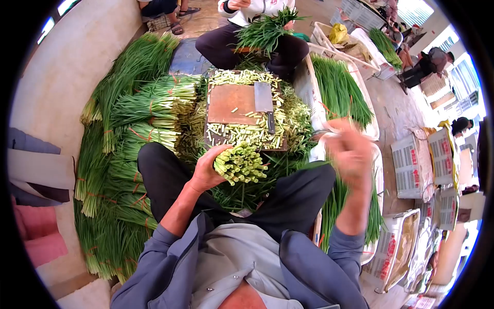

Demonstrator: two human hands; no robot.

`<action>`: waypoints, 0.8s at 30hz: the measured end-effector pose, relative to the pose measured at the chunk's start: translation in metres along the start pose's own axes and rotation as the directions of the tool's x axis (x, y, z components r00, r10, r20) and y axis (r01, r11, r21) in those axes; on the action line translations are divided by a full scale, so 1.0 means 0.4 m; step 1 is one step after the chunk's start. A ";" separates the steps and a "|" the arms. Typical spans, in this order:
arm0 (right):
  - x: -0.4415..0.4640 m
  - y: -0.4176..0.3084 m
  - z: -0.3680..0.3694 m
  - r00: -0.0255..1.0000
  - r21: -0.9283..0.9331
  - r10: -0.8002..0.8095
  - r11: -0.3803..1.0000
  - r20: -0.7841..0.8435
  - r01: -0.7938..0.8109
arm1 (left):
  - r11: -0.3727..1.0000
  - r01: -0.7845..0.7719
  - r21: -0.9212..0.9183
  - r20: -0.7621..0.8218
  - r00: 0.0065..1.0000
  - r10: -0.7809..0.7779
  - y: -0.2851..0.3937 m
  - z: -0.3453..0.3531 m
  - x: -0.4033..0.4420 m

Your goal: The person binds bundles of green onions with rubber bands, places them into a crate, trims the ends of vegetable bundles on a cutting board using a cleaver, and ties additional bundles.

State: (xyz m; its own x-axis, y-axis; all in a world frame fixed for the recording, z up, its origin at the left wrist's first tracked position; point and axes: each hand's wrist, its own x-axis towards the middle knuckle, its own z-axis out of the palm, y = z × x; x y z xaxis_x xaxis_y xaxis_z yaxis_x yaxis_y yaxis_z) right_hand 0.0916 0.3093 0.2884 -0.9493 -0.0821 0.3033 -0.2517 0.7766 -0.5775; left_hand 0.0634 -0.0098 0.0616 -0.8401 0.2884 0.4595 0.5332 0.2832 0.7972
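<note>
My left hand point(210, 169) is wrapped round a bundle of green stalks point(241, 165), whose pale cut ends face up toward me. Out to the right, my right hand point(347, 149) is raised over the crates and smeared by motion, so its fingers cannot be made out. Beyond the bundle lies a brown cutting board point(231, 104) with short cut stem pieces point(247, 136) scattered round it. A cleaver point(263, 98) with a black handle rests flat on the board's right side.
Tied bundles of green stalks point(149, 105) are piled at the left. White crates point(378, 135) holding long greens stand at the right. Across the board sits a person point(252, 41) holding greens. More crates point(406, 167) and people are farther right.
</note>
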 end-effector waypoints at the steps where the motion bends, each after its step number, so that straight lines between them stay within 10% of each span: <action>1: 0.014 0.012 0.091 0.933 0.070 -0.354 0.931 -0.065 0.358 | 1.000 -0.003 0.006 -0.001 1.000 0.003 0.001 0.003 -0.001; 24: -0.008 -0.021 0.306 0.870 0.166 -0.438 0.897 0.227 0.409 | 0.997 -0.067 0.045 0.025 0.998 0.066 0.007 0.021 0.009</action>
State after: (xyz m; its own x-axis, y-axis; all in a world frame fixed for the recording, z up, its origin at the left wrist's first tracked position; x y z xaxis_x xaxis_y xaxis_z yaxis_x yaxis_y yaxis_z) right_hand 0.0736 0.2265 0.1996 -0.7580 -0.5536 0.3449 -0.6453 0.5598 -0.5198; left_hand 0.0625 -0.0003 0.0621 -0.8005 0.3295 0.5007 0.5920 0.3042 0.7463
